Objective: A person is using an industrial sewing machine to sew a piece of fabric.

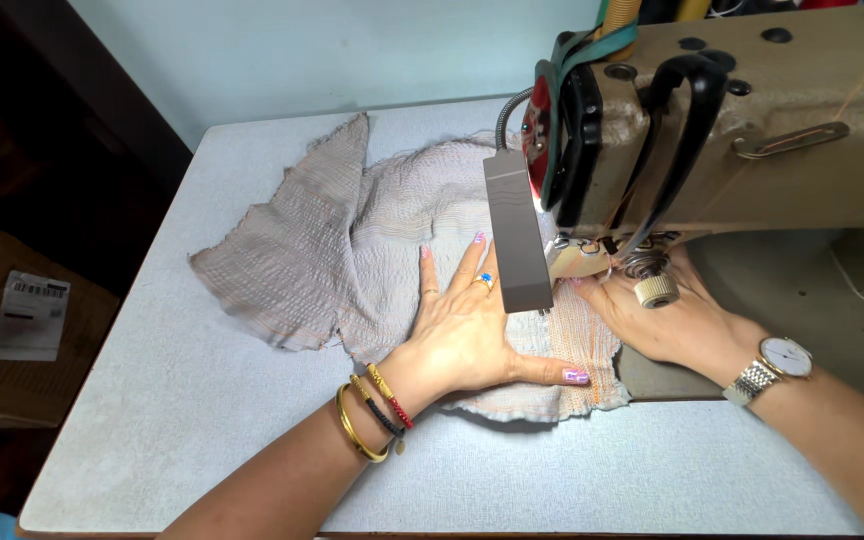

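Fabric: I see a pale grey, crinkled cloth (352, 240), ridged all over in fine rows, ragged at its edges, lying on the table and running in under the machine head.
Stitched edge: near my right side the cloth shows close orange thread lines (584, 345) along its border.
Left hand: my left hand (467, 335) lies flat on the cloth, fingers spread, thumb stretched out along the near edge, pressing down and pinching nothing.
Right hand: my right hand (677, 320) rests on the cloth's stitched end beneath the machine; the fingertips are hidden behind the head, so I cannot tell whether they pinch.
Machine: a beige metal sewing machine (752, 130), worn and matte, with a grey boxy lamp (517, 235) hanging right in front of the needle area and blocking my view of it.
Table: a light blue-grey, finely speckled tabletop (192, 400).
Wrists: gold and beaded bangles (372, 410) on the left, a steel-band wristwatch (777, 365) on the right.
Off to the side: a brown cardboard box (12, 320) with a white label, below the table's left edge.
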